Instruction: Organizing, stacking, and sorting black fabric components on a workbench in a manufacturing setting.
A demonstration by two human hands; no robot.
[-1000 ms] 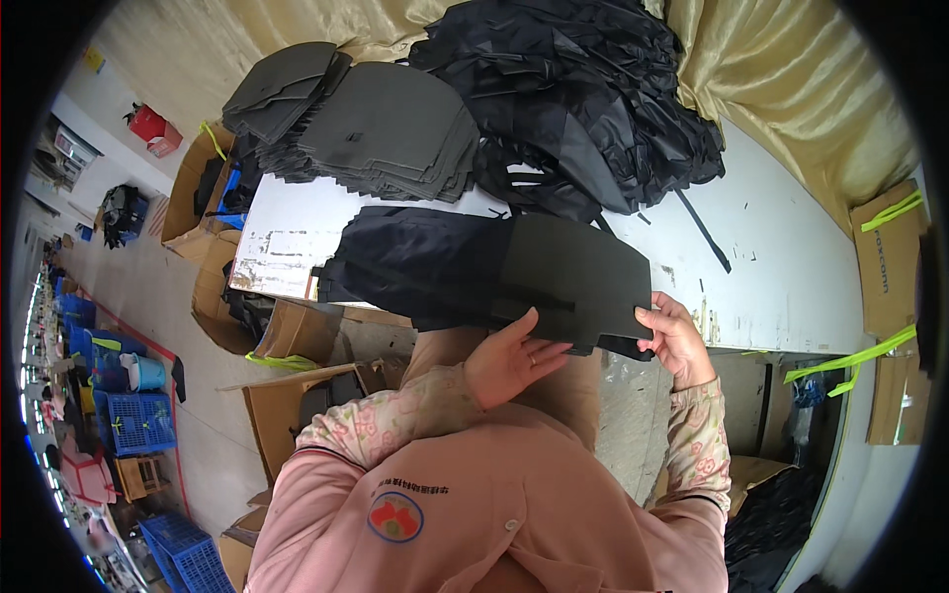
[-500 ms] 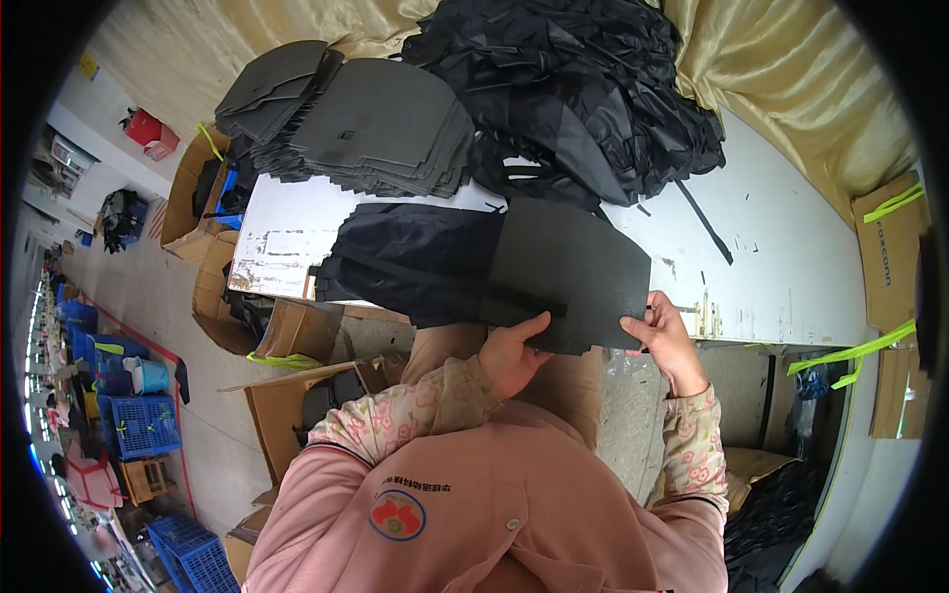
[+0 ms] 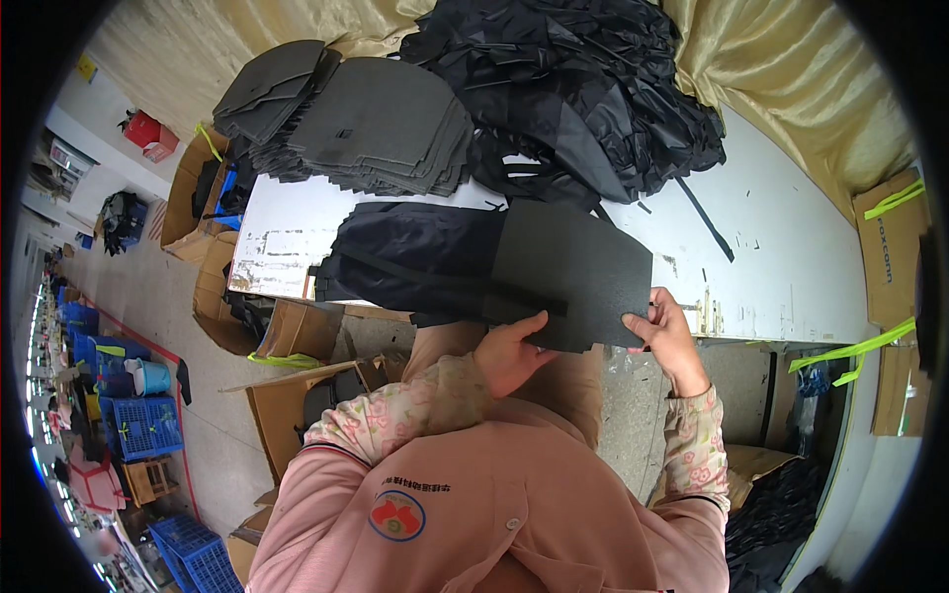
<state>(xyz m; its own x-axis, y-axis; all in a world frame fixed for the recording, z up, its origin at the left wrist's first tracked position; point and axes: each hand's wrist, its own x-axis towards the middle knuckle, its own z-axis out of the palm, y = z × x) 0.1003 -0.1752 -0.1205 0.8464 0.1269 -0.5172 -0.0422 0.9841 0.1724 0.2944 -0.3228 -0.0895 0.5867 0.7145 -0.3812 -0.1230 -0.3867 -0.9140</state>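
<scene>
A stiff dark grey foam-like panel (image 3: pixel 578 262) lies over the right part of a black fabric piece (image 3: pixel 410 247) at the table's front edge. My right hand (image 3: pixel 670 341) pinches the panel's lower right corner, thumb on top and fingers beneath. At the lower left edge, my left hand (image 3: pixel 509 354) holds the panel where it meets the fabric, its thumb pointing up over the edge; most of its fingers are hidden underneath. A narrow black strip (image 3: pixel 539 303) crosses the panel's lower left part, close to that thumb.
Stacks of similar grey panels (image 3: pixel 381 124) stand at the back left of the white table (image 3: pixel 791 252). A big heap of black fabric (image 3: pixel 573 89) lies behind. Cardboard boxes (image 3: pixel 301 331) flank the left side; another carton (image 3: pixel 890 257) is at the right. Gold curtains (image 3: pixel 791 79) hang behind.
Almost nothing differs. The panel's right edge and my right hand have shifted very slightly to the right; both hands keep their hold.
</scene>
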